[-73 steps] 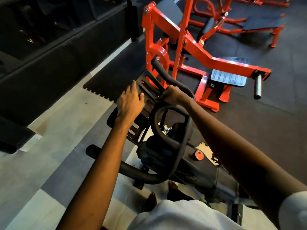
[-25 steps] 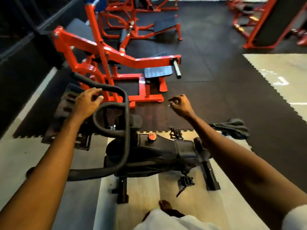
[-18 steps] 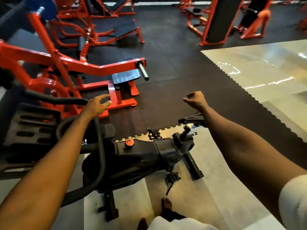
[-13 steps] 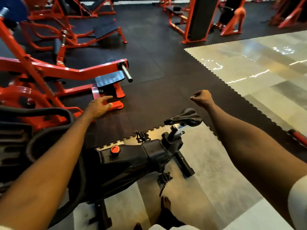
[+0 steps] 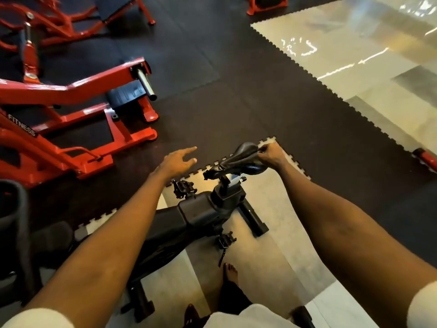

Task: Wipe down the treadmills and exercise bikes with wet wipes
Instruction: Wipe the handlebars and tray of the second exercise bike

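Note:
A black exercise bike (image 5: 201,214) stands below me, its handlebar (image 5: 14,221) at the left edge. Its black saddle (image 5: 238,159) is at centre. My right hand (image 5: 270,155) rests on the saddle's wide rear end with the fingers curled over it. No wipe shows in that hand. My left hand (image 5: 177,162) hovers left of the saddle with straight fingers, touching nothing.
A red weight machine (image 5: 71,91) with a steel peg stands close on the left, on black rubber matting (image 5: 236,91). Shiny pale tiles (image 5: 354,43) lie to the right. A red object (image 5: 425,159) pokes in at the right edge. My bare foot (image 5: 230,273) is beside the bike's pedal (image 5: 225,240).
My view swung right from the handlebar to the saddle. The left hand let go of the handlebar and now hangs open. The right hand came down from the air onto the saddle.

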